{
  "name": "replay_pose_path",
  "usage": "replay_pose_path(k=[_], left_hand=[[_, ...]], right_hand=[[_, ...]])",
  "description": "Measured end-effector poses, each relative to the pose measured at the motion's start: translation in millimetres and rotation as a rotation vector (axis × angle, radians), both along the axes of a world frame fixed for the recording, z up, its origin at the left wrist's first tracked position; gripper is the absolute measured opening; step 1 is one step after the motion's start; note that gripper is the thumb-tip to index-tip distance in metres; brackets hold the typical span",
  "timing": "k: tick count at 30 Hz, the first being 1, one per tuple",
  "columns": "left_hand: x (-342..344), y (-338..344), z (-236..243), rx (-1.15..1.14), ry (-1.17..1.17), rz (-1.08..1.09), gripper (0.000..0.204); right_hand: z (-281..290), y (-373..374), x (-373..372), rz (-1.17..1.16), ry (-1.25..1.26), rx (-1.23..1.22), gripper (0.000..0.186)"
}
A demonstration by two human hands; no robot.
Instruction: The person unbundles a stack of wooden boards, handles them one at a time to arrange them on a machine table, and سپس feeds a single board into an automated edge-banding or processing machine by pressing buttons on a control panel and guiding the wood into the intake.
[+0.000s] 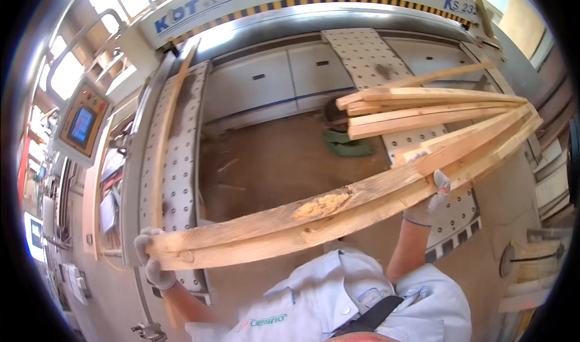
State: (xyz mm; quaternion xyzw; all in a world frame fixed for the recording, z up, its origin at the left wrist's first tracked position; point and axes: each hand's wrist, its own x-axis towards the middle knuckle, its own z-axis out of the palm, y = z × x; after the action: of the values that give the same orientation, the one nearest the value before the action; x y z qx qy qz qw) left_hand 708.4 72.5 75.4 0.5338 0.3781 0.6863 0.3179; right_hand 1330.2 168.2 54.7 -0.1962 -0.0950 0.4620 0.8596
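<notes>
Two long pale wooden boards lie side by side across my front, held up together and slanting toward the far right. The farther of the two has a rough, bark-like patch near its middle. My left hand, in a grey glove, is closed round their left end. Farther along, my right hand, also gloved, grips them from the near side and below, with its thumb showing at the near edge. Beyond the boards, several more wooden boards rest on the right perforated table, their far-right ends close to those of the held pair.
A large panel saw with a striped beam spans the back. One narrow wooden strip lies along the left perforated table. A control panel stands at the left. On the floor between the tables is a green object.
</notes>
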Motion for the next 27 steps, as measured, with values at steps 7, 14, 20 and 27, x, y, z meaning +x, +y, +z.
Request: replay_pose_path(k=[7,14,20,27], left_hand=[[-66,-181,-53,0.008,0.020,0.227,0.066],[-44,-353,-63,0.092,-0.100,0.583,0.062],[-30,-428,-96,-0.499,-0.175,1.099,0.049],[-106,-486,-105,-1.142,0.327,1.685,0.067]], right_hand=[[-11,-16,-114,0.259,-0.122,0.147,0.071],[-70,7,-248,0.704,0.014,0.018,0.071],[-119,-9,-363,1.019,0.045,-0.054,0.053],[-112,-33,-420,1.284,0.228,0.033,0.058]])
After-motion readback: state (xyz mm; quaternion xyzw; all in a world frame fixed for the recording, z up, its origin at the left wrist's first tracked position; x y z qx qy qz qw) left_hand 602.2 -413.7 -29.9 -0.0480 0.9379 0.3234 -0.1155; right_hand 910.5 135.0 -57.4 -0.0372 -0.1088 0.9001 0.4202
